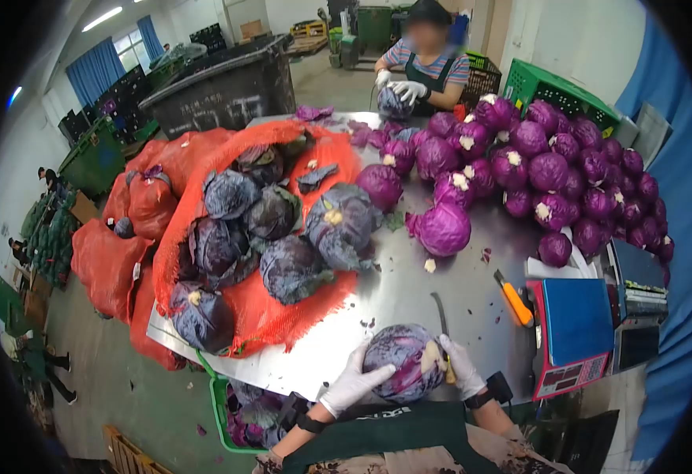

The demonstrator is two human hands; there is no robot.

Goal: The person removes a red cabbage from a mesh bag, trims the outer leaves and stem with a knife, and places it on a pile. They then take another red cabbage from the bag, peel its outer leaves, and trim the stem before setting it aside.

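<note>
A red cabbage (403,357) with dull, dark outer leaves rests at the table's near edge. My left hand (355,382), in a white glove, grips its left side with the thumb across the front. On the other side, my gloved right hand (463,368) is closed around the yellowish handle of a curved knife (440,313), whose thin blade points up and away from me. The right fingertips are close to the cabbage; whether they touch it is hard to see. An orange-handled knife (515,300) lies on the table to the right.
Untrimmed cabbages (295,268) lie on a red mesh sack (283,322) at left. Trimmed purple cabbages (547,171) are piled at right beside a blue-topped device (575,320). A green crate (221,411) of leaves stands below the metal table (409,288). Across it, a co-worker (429,59) handles a cabbage.
</note>
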